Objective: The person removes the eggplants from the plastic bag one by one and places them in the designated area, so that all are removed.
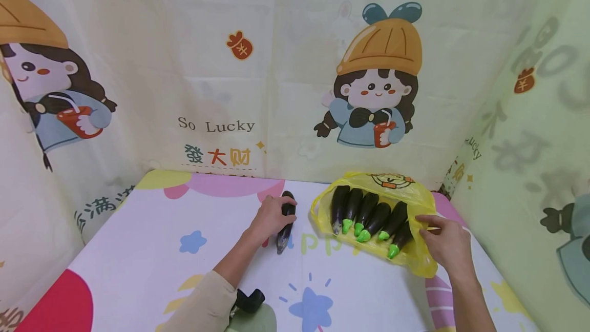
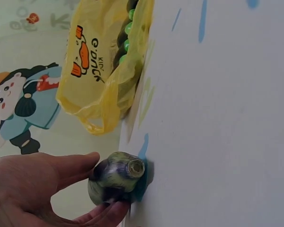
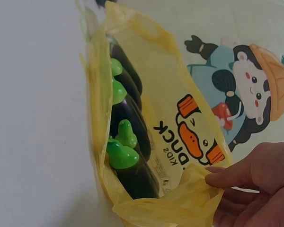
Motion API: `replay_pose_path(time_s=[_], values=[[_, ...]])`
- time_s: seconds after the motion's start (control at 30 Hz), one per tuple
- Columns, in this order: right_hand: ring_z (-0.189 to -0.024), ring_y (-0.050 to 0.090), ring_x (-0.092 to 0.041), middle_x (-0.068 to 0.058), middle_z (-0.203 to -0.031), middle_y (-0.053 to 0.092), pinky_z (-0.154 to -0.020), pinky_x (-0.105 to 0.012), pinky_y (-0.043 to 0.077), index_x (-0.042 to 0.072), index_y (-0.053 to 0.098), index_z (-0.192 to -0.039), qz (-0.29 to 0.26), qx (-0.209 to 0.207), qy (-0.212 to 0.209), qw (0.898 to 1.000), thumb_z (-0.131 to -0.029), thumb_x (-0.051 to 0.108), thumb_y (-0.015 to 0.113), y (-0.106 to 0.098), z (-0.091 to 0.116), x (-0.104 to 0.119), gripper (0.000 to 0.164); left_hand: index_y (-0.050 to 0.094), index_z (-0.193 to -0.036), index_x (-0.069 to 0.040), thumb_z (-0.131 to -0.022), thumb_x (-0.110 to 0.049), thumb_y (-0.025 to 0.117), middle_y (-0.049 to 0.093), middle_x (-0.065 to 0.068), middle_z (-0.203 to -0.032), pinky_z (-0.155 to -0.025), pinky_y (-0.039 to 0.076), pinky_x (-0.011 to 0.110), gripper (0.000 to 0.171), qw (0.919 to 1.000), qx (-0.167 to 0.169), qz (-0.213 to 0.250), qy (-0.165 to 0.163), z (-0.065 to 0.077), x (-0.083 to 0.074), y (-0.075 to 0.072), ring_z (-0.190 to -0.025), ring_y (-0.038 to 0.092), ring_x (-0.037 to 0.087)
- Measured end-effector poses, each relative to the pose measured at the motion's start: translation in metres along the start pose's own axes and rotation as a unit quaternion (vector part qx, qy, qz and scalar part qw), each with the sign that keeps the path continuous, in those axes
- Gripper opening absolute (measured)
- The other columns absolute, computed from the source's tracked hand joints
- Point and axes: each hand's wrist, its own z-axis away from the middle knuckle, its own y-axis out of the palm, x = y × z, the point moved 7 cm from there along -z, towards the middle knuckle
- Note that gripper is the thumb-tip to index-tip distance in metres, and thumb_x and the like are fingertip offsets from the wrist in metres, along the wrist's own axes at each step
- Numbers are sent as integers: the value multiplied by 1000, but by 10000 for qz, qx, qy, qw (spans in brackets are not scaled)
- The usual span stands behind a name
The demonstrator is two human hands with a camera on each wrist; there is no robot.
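Observation:
My left hand (image 1: 269,218) grips a dark eggplant (image 1: 283,238) at the middle of the table, with thumb and fingers on either side of it. Its pale, purple-streaked stem end (image 2: 123,172) faces the left wrist camera. To the right lies a yellow plastic bag (image 1: 425,259) with its mouth spread toward me. Inside, several dark eggplants (image 1: 366,208) lie side by side, most with bright green caps (image 3: 123,156); the leftmost has a dull, pale stem end. My right hand (image 1: 448,246) pinches the right edge of the bag's mouth between thumb and fingers.
A black curved object (image 1: 250,301) is by the left sleeve (image 1: 203,301) near the front. The tabletop (image 1: 138,265) has a printed cover. Cloth walls (image 1: 295,91) with cartoon prints rise behind the table and on both sides.

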Motion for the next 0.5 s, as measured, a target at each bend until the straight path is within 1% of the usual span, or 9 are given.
replay_pose_path(time_s=[0.07,0.17,0.3,0.5], values=[[-103,70,-44,-31,-121,69,-64,-27,52,1,73,-126,-2,-11,-16,10000,-95,8,66,0,0,0,32,74,-128,-20,-93,-20,78,58,20,-125,-90,57,48,36,10000,24,-7,-38,1,0,-1,-107,56,32],[-103,69,-44,-31,-120,69,-65,-28,52,0,73,-127,-16,6,2,10000,-96,8,66,0,0,-1,33,72,-131,-20,-94,-20,76,60,19,-126,-90,57,47,37,10000,22,-52,5,1,-1,-1,-107,55,30],[-103,69,-44,-31,-120,68,-65,-28,52,0,72,-128,-50,67,44,10000,-96,7,65,0,0,-1,34,72,-131,-18,-94,-20,76,63,18,-123,-87,56,43,37,9998,-21,-154,152,1,-2,-3,-104,54,28],[-104,69,-44,-32,-122,68,-65,-27,52,1,72,-128,-65,41,38,10000,-96,8,65,0,1,-1,34,73,-129,-16,-92,-17,77,66,19,-116,-80,49,39,38,9989,-101,-218,412,2,-4,-6,-97,53,26]])
